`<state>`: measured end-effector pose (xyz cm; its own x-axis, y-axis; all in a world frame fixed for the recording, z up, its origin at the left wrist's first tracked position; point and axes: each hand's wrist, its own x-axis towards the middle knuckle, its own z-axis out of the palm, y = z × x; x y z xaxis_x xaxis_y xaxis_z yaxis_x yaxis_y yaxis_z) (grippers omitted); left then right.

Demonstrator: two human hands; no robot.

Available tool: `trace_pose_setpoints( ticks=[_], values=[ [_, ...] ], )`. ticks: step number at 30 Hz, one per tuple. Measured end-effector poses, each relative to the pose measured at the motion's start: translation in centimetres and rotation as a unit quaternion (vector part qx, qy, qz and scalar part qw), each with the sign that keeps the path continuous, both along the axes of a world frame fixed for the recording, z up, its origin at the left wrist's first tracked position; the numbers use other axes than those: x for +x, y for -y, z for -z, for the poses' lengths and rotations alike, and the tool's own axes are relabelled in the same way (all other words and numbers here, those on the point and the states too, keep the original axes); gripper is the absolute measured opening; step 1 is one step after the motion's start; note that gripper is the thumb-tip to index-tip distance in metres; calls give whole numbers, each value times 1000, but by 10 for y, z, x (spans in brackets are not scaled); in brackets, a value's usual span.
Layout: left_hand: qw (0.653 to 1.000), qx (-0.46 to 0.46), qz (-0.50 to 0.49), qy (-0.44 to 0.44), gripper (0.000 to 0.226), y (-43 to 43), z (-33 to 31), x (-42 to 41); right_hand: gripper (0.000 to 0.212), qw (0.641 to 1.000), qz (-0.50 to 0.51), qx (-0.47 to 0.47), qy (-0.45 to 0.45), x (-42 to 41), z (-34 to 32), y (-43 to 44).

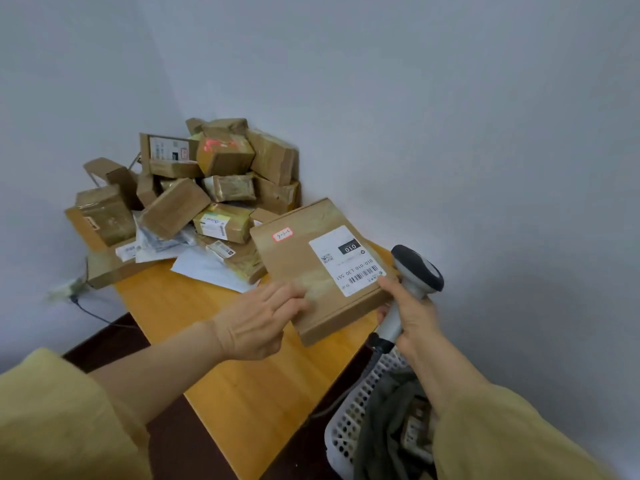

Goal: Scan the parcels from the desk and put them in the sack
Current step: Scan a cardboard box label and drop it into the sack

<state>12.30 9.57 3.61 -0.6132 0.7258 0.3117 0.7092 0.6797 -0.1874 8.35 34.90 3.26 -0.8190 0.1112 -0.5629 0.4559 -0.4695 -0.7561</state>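
Both hands are busy. Her left hand [259, 323] holds one flat brown cardboard parcel [298, 268] by its near edge over the wooden table [214, 341], white label [346, 261] up. Her right hand [414, 317] grips one grey-and-black scanner [417, 268] just beside it. Behind lies one heap [207, 188] of taped cartons, too jumbled to count. One grey sack [388, 427] lines a white perforated basket [353, 410], partly hidden by the right sleeve [502, 445].

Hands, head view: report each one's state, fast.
Left hand: pinches the flat parcel at its near edge.
Right hand: grips the scanner by its handle.
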Motion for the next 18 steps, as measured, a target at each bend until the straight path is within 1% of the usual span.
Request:
trace_pose_setpoints(
  ticks=[1,2,4,5,6,7,8,9,10,11,12,14,16,18],
  values=[
    [999,-18,-10,27,55,7,-7,5,42,999,-16,28,-30,1,-5,0],
    [998,-17,-37,38,59,14,-16,5,37,996,-35,53,-64,2,-12,1],
    [992,12,-120,36,66,19,-40,-6,26,984,-79,96,-129,4,-26,4],
    [984,18,-168,54,76,17,-54,-16,24,975,-106,117,-154,5,-31,7],
    [970,22,-220,104,89,13,-71,-26,23,965,-136,140,-175,6,-36,9],
    [943,30,-270,192,96,7,-85,-35,23,954,-166,159,-192,8,-40,12],
    [905,44,-301,298,98,1,-98,-43,25,943,-194,174,-205,10,-45,15],
    [859,58,-312,401,94,-5,-109,-50,26,934,-217,186,-216,12,-49,17],
    [820,62,-308,478,86,-9,-118,-55,28,927,-230,192,-227,13,-53,19],
    [798,51,-290,526,75,-11,-126,-57,28,923,-235,190,-237,15,-56,20],
    [790,39,-266,552,62,-12,-131,-57,30,923,-235,182,-243,16,-60,21],
    [799,33,-234,552,40,-8,-133,-59,31,928,-222,170,-248,17,-65,22],
    [809,57,-243,532,33,1,-127,-64,27,938,-176,184,-236,16,-68,23],
    [819,94,-293,484,35,8,-119,-69,23,947,-135,201,-211,17,-74,20]
  ],
)
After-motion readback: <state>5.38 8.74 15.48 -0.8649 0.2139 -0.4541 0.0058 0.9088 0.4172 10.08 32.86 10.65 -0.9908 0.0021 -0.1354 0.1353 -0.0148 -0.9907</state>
